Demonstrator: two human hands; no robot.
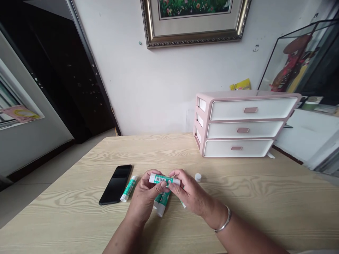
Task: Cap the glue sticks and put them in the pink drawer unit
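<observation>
Both my hands meet over the middle of the wooden table (265, 197) and hold one green-and-white glue stick (164, 179) level between them. My left hand (145, 199) pinches its left end, and my right hand (191, 194), with a silver bracelet on the wrist, pinches its right end. Under my hands lie two more glue sticks (162, 204), partly hidden. Another glue stick (128, 188) rests beside a black phone (116, 184) to the left. A small white cap (198, 177) stands just right of my right hand.
A pink-and-white three-drawer organiser (243, 123) stands at the back right of the table, drawers closed. A framed picture (194, 21) hangs on the wall behind. A dark doorway is at the left, and a glass case with a picture is at the far right.
</observation>
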